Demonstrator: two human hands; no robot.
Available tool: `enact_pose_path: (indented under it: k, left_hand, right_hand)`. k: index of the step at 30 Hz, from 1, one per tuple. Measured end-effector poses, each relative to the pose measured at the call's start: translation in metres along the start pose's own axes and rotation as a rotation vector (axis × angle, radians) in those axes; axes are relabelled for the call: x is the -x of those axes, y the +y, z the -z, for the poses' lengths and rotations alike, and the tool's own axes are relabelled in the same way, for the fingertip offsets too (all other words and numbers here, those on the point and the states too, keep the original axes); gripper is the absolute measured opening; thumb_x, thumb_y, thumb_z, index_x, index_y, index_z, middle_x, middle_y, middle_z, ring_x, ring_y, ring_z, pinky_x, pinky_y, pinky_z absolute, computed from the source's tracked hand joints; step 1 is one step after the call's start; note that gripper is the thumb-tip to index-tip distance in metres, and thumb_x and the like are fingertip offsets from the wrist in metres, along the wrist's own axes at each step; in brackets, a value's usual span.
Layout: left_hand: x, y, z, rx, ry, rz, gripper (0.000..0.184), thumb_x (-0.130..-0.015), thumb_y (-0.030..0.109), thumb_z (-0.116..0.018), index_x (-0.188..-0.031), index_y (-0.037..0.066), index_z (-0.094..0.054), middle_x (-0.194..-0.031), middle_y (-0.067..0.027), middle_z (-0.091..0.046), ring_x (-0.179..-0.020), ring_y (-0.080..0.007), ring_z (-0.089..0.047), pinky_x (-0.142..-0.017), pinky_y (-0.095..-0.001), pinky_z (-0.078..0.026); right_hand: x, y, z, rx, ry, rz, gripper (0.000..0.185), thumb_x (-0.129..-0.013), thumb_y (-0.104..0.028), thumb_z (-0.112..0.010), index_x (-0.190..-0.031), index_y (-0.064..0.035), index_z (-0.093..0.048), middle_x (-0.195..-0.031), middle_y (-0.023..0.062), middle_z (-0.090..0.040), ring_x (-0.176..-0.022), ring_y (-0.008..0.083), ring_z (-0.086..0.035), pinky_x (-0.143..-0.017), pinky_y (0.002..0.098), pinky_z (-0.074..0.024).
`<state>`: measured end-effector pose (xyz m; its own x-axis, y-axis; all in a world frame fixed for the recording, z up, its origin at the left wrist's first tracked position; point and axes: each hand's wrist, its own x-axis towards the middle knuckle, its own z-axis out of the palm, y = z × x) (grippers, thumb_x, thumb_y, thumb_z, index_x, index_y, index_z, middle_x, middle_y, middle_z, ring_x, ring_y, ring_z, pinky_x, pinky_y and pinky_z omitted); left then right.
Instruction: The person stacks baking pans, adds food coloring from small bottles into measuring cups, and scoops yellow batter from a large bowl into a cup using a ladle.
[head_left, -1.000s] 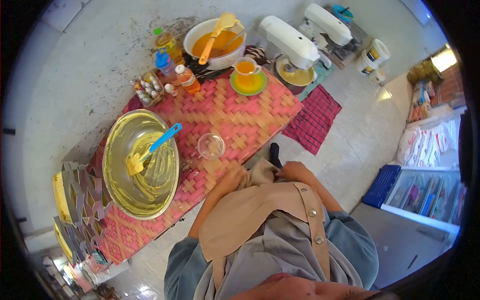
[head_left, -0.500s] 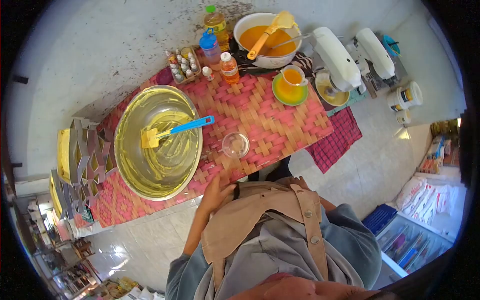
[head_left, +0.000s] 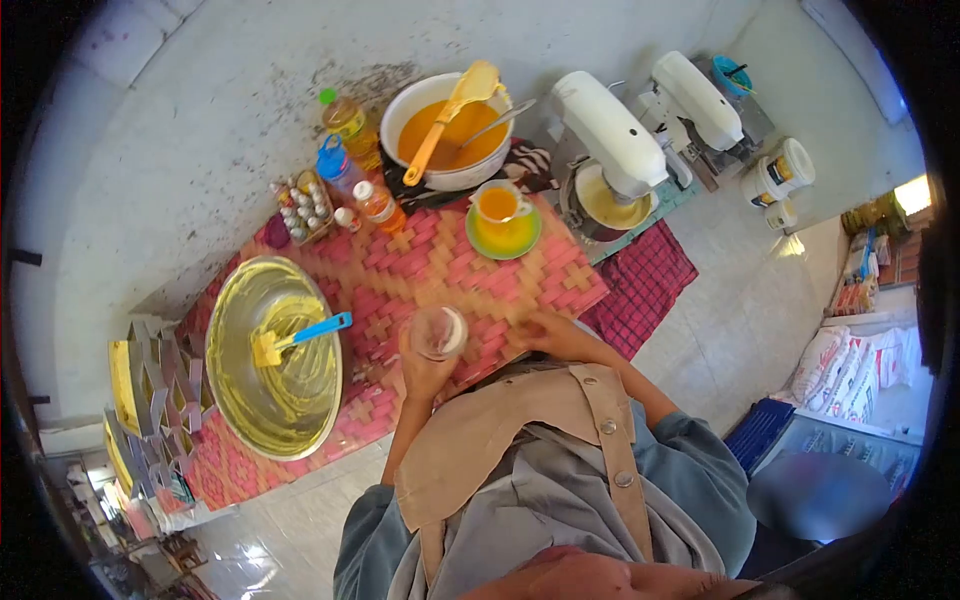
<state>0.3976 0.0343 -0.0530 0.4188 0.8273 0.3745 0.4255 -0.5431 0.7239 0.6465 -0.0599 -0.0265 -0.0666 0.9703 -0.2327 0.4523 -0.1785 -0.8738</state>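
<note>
My left hand [head_left: 424, 372] is closed around a clear cup [head_left: 437, 333] at the table's front edge. Beside it, my right hand [head_left: 543, 331] rests on the edge with its fingers stretched out, holding nothing. To the left stands a large metal bowl [head_left: 330, 420] smeared with yellow batter. A spatula with a blue handle [head_left: 322, 328] lies in it, its head coated in batter. Beyond my right hand, a small clear pitcher of orange liquid [head_left: 498, 203] stands on a green plate [head_left: 530, 243].
Behind are a white basin [head_left: 400, 100] of orange batter with an orange-handled spatula [head_left: 435, 140], bottles [head_left: 380, 207] and a tray of small bottles [head_left: 303, 210]. Two stand mixers [head_left: 610, 135] are at the right. Folded metal molds [head_left: 160, 390] stand at the left end of the woven-pattern table [head_left: 390, 275].
My left hand has moved from the table edge to the cup and taken hold of it. My right hand has come up from my waist onto the table edge. The view has shifted.
</note>
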Motion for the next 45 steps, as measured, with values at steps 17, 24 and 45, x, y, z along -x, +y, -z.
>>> enact_pose_path:
  k: [17,24,45]
  left_hand:
    - [-0.116,0.132,-0.093,1.491,-0.463,0.462,0.079,-0.083,0.058,-0.043,-0.139,0.010,-0.016,-0.135,-0.0113,-0.033,-0.122,-0.0281,-0.037,-0.102,-0.0421,-0.031]
    - [-0.136,0.142,-0.096,1.556,-0.332,0.626,0.063,-0.089,0.046,-0.040,-0.137,0.009,-0.023,-0.130,-0.0113,-0.040,-0.119,-0.0233,-0.041,-0.098,-0.0419,-0.036]
    - [-0.162,0.134,-0.107,1.410,-0.241,0.773,0.051,-0.091,0.034,-0.042,-0.131,0.006,-0.030,-0.126,-0.0108,-0.042,-0.117,-0.0227,-0.042,-0.097,-0.0384,-0.035]
  right_hand:
    - [-0.008,-0.045,0.124,-0.097,0.459,0.432,0.035,-0.085,-0.016,-0.051,-0.117,-0.0021,-0.050,-0.104,0.0148,-0.054,-0.098,0.0279,-0.051,-0.089,0.0333,-0.0374]
    - [-0.012,-0.044,0.160,0.629,0.310,0.740,0.019,-0.072,-0.016,-0.058,-0.088,-0.0049,-0.057,-0.091,0.0097,-0.059,-0.072,0.0247,-0.058,-0.061,0.0337,-0.0479]
    - [-0.077,-0.023,0.163,0.879,0.090,0.617,0.023,-0.074,-0.019,-0.057,-0.095,-0.0083,-0.056,-0.077,0.0075,-0.058,-0.065,0.0247,-0.060,-0.053,0.0352,-0.0491]
